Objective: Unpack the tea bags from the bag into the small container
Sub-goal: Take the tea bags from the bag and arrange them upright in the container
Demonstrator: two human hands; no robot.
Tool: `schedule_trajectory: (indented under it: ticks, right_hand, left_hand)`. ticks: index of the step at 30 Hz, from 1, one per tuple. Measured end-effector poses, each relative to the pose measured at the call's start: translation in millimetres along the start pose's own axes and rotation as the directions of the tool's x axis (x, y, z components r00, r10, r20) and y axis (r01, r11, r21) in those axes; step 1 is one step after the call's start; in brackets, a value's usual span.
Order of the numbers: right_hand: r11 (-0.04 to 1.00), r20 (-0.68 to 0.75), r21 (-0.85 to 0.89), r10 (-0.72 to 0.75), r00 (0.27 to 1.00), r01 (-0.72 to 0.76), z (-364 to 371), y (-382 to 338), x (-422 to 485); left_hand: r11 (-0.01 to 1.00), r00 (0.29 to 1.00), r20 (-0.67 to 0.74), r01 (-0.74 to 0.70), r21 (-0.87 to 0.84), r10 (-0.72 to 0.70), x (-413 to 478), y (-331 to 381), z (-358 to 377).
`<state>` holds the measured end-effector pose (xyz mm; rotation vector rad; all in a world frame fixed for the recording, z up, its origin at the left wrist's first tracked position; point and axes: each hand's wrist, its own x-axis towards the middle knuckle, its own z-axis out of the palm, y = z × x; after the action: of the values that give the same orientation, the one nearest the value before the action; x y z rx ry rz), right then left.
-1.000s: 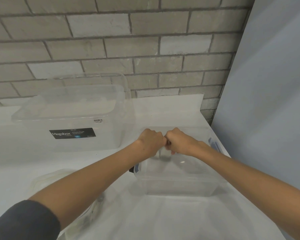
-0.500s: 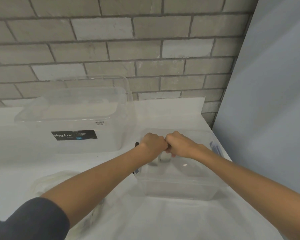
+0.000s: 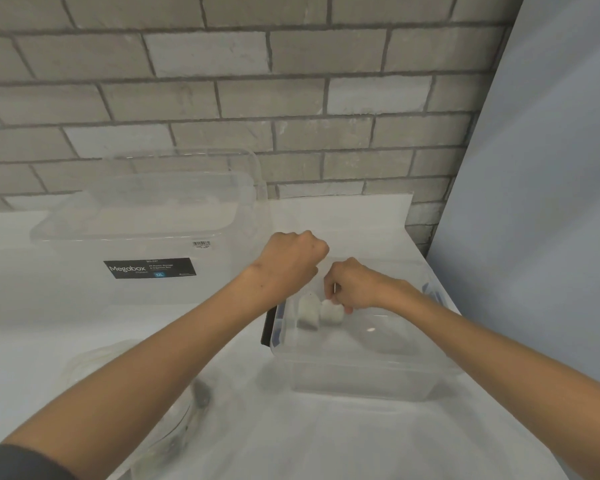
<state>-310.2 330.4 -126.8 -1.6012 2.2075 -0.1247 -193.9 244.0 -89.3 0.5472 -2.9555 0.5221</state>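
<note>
The small clear container (image 3: pixel 357 372) stands on the white table, right of centre. Both hands hover over its far left part. My left hand (image 3: pixel 291 259) is a raised fist; what it grips is hard to make out. My right hand (image 3: pixel 355 285) sits lower and pinches the top of a thin clear bag (image 3: pixel 300 308) that is barely visible. Two white tea bags (image 3: pixel 321 313) hang side by side just under my right fingers, inside the container's rim.
A large clear Megabox storage box (image 3: pixel 146 237) with a black label stands at the back left. Clear plastic with a dark piece (image 3: pixel 201 393) lies at the front left. A black object (image 3: pixel 268 327) lies against the container's left side. A grey-blue panel (image 3: pixel 541 202) borders the table's right edge.
My hands were knuckle to knuckle; now the left has pulled up and to the left, and the right has dropped. The two white tea bags have come into view beneath them.
</note>
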Motion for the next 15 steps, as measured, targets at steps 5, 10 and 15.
schedule_trajectory:
  ticks: [5,10,15]
  right_hand:
    - [0.989,-0.023,-0.140,0.044,0.999,-0.047,9,-8,3]
    - [0.919,-0.092,-0.393,-0.002,0.996,-0.034,15,-13,4]
    - [0.853,-0.091,-0.521,-0.009,0.996,-0.040,15,-18,4]
  left_hand:
    - [0.999,0.999,-0.016,0.040,-0.034,-0.041,-7,-9,-3]
    - [0.995,0.997,-0.007,0.077,-0.057,-0.078,-15,-13,2]
    - [0.994,0.997,0.007,0.076,-0.079,-0.075,-20,-14,2]
